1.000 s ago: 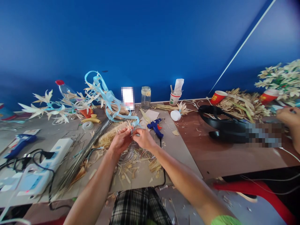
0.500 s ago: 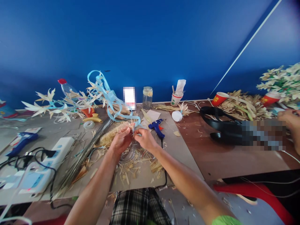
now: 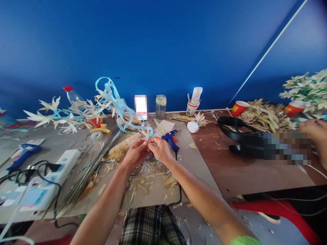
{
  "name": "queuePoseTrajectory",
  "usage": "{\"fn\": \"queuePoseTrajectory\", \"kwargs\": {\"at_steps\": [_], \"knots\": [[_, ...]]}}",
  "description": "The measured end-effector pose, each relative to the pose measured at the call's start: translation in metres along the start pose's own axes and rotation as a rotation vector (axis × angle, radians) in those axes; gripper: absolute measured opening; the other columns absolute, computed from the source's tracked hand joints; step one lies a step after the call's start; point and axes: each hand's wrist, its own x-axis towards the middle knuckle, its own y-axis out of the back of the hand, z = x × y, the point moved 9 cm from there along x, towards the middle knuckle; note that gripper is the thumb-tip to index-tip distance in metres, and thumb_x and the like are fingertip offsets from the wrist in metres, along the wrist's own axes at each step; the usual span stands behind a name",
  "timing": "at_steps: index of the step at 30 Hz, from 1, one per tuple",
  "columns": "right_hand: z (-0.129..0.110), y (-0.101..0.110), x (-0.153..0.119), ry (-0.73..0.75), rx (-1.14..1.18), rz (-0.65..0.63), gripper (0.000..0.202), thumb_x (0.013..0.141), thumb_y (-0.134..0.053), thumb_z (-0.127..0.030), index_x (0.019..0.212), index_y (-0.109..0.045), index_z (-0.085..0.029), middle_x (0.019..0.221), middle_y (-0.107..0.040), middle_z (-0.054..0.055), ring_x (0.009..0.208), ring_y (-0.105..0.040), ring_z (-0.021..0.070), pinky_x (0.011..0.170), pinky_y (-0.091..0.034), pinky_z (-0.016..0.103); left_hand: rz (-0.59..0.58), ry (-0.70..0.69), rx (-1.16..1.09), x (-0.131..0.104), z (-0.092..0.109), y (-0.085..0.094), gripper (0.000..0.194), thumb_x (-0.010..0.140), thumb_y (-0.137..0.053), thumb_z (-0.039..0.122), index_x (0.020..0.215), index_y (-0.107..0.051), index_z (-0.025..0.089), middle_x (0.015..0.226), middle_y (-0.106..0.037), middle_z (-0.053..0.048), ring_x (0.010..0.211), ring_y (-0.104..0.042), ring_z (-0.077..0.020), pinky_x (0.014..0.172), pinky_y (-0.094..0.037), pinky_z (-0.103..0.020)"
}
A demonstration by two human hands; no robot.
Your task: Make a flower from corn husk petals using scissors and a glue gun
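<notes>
My left hand point(image 3: 136, 151) pinches the base of a small dried-husk flower point(image 3: 146, 131), its pale pointed petals standing up above the fingertips. Against it, my right hand point(image 3: 160, 149) is closed in a pinch at the same base, fingertips touching those of the left. Light blue ribbon point(image 3: 120, 105) loops from behind the flower up to a heap of husk flowers point(image 3: 63, 115) at the left. The flower's stem is hidden by my fingers. A corn cob point(image 3: 130, 140) lies just left of my hands, and a blue glue gun point(image 3: 171, 139) just right.
A bundle of thin wires point(image 3: 97, 160) and a power strip point(image 3: 61, 170) lie left. Husk scraps point(image 3: 139, 187) litter the board before me. A glass jar point(image 3: 160, 107) and a paper cup point(image 3: 192, 107) stand by the wall. At far right is another person's hand point(image 3: 315, 134).
My hands have drawn closer together, with the right fingertips now meeting the left at the flower's base. The petals stand more clearly above the fingers. The other person's hand has shifted slightly left.
</notes>
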Motion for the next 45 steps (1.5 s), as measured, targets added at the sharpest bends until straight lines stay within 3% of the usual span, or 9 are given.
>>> {"fn": "queuePoseTrajectory", "kwargs": {"at_steps": [7,15,25,36,40,43,45], "knots": [[-0.003,-0.001,-0.001,0.022,-0.094,0.013,0.017,0.068,-0.049,-0.015,0.071,-0.066,-0.016,0.064,-0.064,0.000,0.064,-0.056,0.0127,0.063,-0.042,0.022,0.031,0.007,-0.034,0.000,0.001,0.000,0.018,0.066,-0.074,0.016,0.079,-0.061,0.014,0.076,-0.065,-0.001,0.063,-0.059,-0.0091,0.061,-0.048,-0.021],[-0.002,-0.009,-0.002,0.061,-0.083,-0.005,0.011,0.073,-0.052,-0.018,0.067,-0.062,-0.018,0.067,-0.066,0.000,0.067,-0.058,0.0133,0.068,-0.043,0.023,0.095,0.042,-0.139,0.004,-0.005,0.010,0.017,0.062,-0.076,0.013,0.073,-0.063,0.011,0.063,-0.061,0.000,0.050,-0.050,-0.0055,0.052,-0.043,-0.017],[0.008,-0.014,0.000,0.001,-0.055,-0.037,0.008,0.073,-0.057,-0.019,0.067,-0.062,-0.017,0.069,-0.065,0.001,0.068,-0.057,0.0144,0.066,-0.041,0.025,0.048,0.003,-0.094,0.007,-0.002,0.012,0.014,0.065,-0.074,0.016,0.074,-0.064,0.011,0.068,-0.061,-0.001,0.055,-0.051,-0.0071,0.055,-0.041,-0.020],[0.011,-0.013,0.002,-0.032,-0.134,-0.130,0.012,0.073,-0.059,-0.027,0.066,-0.063,-0.017,0.062,-0.059,-0.001,0.062,-0.052,0.0134,0.062,-0.038,0.025,0.130,-0.058,0.063,0.007,0.004,0.014,0.025,0.059,-0.078,0.022,0.069,-0.056,0.014,0.061,-0.058,0.003,0.052,-0.050,-0.0066,0.052,-0.038,-0.019],[-0.005,0.004,0.004,0.025,0.018,-0.082,0.015,0.070,-0.063,-0.029,0.079,-0.066,-0.017,0.078,-0.063,0.002,0.078,-0.056,0.0153,0.074,-0.041,0.028,0.126,-0.095,0.115,0.005,0.010,0.016,0.025,0.061,-0.078,0.024,0.070,-0.058,0.014,0.060,-0.055,0.003,0.051,-0.047,-0.0048,0.051,-0.035,-0.017],[-0.009,0.018,0.007,0.015,0.326,-0.031,0.025,0.072,-0.061,-0.029,0.094,-0.064,-0.018,0.084,-0.061,0.002,0.081,-0.055,0.0139,0.077,-0.042,0.028,0.082,-0.071,0.159,0.003,0.007,0.012,0.022,0.064,-0.077,0.025,0.071,-0.060,0.013,0.062,-0.056,0.002,0.052,-0.046,-0.0044,0.051,-0.035,-0.017],[-0.011,0.021,0.009,0.016,0.510,-0.043,0.023,0.070,-0.061,-0.026,0.092,-0.064,-0.019,0.086,-0.060,0.001,0.082,-0.055,0.0127,0.079,-0.042,0.027,0.054,-0.047,0.174,0.002,0.004,0.008,0.020,0.065,-0.077,0.025,0.071,-0.061,0.013,0.063,-0.058,0.002,0.054,-0.048,-0.0052,0.052,-0.036,-0.017]]}}
